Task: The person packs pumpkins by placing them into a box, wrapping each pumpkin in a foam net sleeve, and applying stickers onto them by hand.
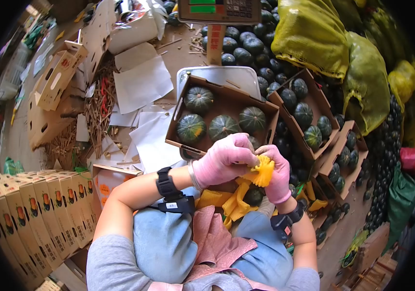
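Observation:
Both my hands wear pink gloves and meet just below an open cardboard box of green pumpkins. My left hand has its fingers curled near a crumpled yellow piece of netting. Around that netting the fingers of my right hand are closed. What lies between my left fingertips is too small to make out. More yellow material lies over my lap, with a dark pumpkin beside it. The box rests on the metal plate of a scale.
The scale's display stands at the top. Two more pumpkin boxes sit at the right, near yellow-green sacks and piled pumpkins. Printed cartons line the lower left. White paper sheets and cardboard scraps lie at upper left.

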Available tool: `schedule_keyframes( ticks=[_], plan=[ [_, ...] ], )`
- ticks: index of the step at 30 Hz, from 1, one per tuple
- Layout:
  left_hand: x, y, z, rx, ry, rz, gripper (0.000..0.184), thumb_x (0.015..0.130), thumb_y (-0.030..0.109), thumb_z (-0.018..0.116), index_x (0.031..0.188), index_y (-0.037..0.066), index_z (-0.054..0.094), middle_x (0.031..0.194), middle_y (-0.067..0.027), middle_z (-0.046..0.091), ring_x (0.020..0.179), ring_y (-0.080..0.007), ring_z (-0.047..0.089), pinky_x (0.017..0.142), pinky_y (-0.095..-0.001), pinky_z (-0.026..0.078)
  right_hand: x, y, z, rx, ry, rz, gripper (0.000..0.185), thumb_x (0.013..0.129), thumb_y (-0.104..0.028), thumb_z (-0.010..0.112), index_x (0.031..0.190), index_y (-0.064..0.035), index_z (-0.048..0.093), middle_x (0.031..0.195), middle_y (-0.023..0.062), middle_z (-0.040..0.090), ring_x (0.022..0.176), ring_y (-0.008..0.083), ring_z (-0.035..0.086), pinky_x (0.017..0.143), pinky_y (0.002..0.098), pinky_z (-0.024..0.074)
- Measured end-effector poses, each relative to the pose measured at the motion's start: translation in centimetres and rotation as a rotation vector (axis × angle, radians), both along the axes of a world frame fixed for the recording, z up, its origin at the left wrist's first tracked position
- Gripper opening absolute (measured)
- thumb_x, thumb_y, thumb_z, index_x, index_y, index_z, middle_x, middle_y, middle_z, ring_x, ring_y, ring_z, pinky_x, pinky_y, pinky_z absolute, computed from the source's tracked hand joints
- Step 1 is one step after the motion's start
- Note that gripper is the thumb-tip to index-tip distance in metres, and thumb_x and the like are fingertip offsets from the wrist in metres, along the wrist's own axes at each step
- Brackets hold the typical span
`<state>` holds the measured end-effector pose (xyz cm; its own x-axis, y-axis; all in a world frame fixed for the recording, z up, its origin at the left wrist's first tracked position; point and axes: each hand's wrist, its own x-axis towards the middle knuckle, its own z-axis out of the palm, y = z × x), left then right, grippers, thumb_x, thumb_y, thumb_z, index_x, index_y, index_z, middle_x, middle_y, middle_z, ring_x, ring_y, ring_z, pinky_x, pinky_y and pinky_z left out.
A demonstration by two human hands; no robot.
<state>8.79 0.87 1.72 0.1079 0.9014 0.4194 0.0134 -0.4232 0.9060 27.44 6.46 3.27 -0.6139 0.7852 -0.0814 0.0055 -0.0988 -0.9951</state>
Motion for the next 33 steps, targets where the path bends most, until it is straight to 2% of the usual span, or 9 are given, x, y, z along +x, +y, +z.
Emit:
schedule_keyframes(
  ticks=[3, 5, 8, 9, 11, 16, 22, 26, 33],
  plan=[
    [-1.6, -0.2, -1.6, -0.183, -0.077, -0.575, 0.021, 0.085, 0.019, 0.071, 0.095, 0.003, 0.064, 0.086, -0.0045, 0.056, 0.084, -0.0156, 0.055, 0.079, -0.0286, 0.044, 1.3, -0.2, -0.7, 0.178, -0.147, 0.057, 0.014, 0.073, 0.006, 0.051, 0.082, 0.0002, 0.06, 0.088, 0.0049, 0.057, 0.084, 0.0148, 0.056, 0.076, 0.0241, 0.0439],
    [-2.6, -1.2, -2.1, -0.574, -0.15, -0.995, 0.024, 0.09, 0.024, 0.066, 0.096, 0.001, 0.063, 0.088, -0.003, 0.058, 0.087, -0.0108, 0.054, 0.079, -0.0276, 0.044, 1.8, -0.6, 0.1, -0.431, 0.149, 0.209, 0.018, 0.075, -0.002, 0.051, 0.09, 0.0017, 0.061, 0.096, 0.0067, 0.062, 0.092, 0.0153, 0.059, 0.081, 0.0264, 0.0464],
    [-4.9, -2.1, -2.2, -0.776, -0.264, -0.531, 0.019, 0.092, 0.021, 0.061, 0.097, 0.003, 0.06, 0.092, -0.0027, 0.06, 0.089, -0.0113, 0.055, 0.08, -0.0296, 0.046, 2.4, -1.6, -1.3, -0.939, 0.202, 0.529, 0.036, 0.088, -0.02, 0.058, 0.116, 0.0029, 0.057, 0.108, 0.0078, 0.063, 0.105, 0.0153, 0.058, 0.095, 0.0284, 0.0433],
    [-3.5, -2.5, -2.4, -0.889, -0.923, -0.397, 0.019, 0.094, 0.023, 0.057, 0.102, 0.005, 0.058, 0.094, -0.0034, 0.061, 0.092, -0.0153, 0.058, 0.084, -0.0326, 0.048, 1.9, -2.0, -1.3, -1.026, 0.08, 0.598, 0.039, 0.092, -0.025, 0.057, 0.12, 0.0026, 0.056, 0.109, 0.0077, 0.062, 0.107, 0.0157, 0.057, 0.097, 0.0282, 0.0423],
    [-2.9, -2.6, -2.0, -0.885, -1.163, -0.324, 0.023, 0.096, 0.027, 0.049, 0.104, 0.006, 0.056, 0.097, -0.0045, 0.062, 0.095, -0.0191, 0.059, 0.088, -0.0363, 0.048, 1.5, -0.5, -2.5, -0.762, 0.195, 0.546, 0.045, 0.098, -0.032, 0.05, 0.129, -0.0002, 0.049, 0.113, 0.0087, 0.062, 0.101, 0.0169, 0.062, 0.086, 0.0327, 0.0512],
    [-7.2, 2.3, -3.4, -0.888, -0.21, -0.307, 0.025, 0.092, 0.024, 0.063, 0.104, 0.002, 0.06, 0.091, 0.0001, 0.062, 0.086, -0.0072, 0.057, 0.075, -0.0231, 0.048, -2.4, 0.8, -2.4, -0.68, -0.046, 0.087, 0.027, 0.1, -0.028, 0.046, 0.116, -0.007, 0.052, 0.097, 0.0033, 0.062, 0.074, 0.0108, 0.063, 0.049, 0.0226, 0.0512],
    [-8.0, 7.5, -6.3, -0.532, 0.509, -0.072, 0.025, 0.096, 0.025, 0.053, 0.109, 0.003, 0.055, 0.088, -0.0084, 0.059, 0.086, -0.0147, 0.053, 0.078, -0.0311, 0.047, -6.6, 2.4, -4.2, -0.748, -0.25, 0.062, 0.036, 0.099, -0.031, 0.045, 0.129, -0.0119, 0.046, 0.105, 0.0035, 0.057, 0.091, 0.0148, 0.06, 0.061, 0.0306, 0.0532],
    [-8.8, 8.8, -7.6, -0.63, 0.481, -0.241, 0.026, 0.099, 0.025, 0.047, 0.114, 0.004, 0.052, 0.096, -0.0045, 0.057, 0.091, -0.0127, 0.052, 0.082, -0.0294, 0.046, -8.7, 2.5, -4.5, -0.733, -0.351, -0.024, 0.039, 0.098, -0.031, 0.043, 0.134, -0.0152, 0.041, 0.119, 0.0023, 0.054, 0.097, 0.0156, 0.059, 0.063, 0.0316, 0.0529],
    [-4.6, 4.4, -4.1, -0.617, -0.123, -0.22, 0.025, 0.1, 0.027, 0.049, 0.115, 0.007, 0.049, 0.102, 0.0006, 0.052, 0.097, -0.0064, 0.047, 0.086, -0.0236, 0.042, -2.9, 1.6, 0.2, -0.411, -0.567, 0.018, 0.034, 0.096, -0.028, 0.046, 0.127, -0.0131, 0.045, 0.093, 0.0145, 0.063, 0.073, 0.0272, 0.062, 0.055, 0.0372, 0.0515]
  ],
)
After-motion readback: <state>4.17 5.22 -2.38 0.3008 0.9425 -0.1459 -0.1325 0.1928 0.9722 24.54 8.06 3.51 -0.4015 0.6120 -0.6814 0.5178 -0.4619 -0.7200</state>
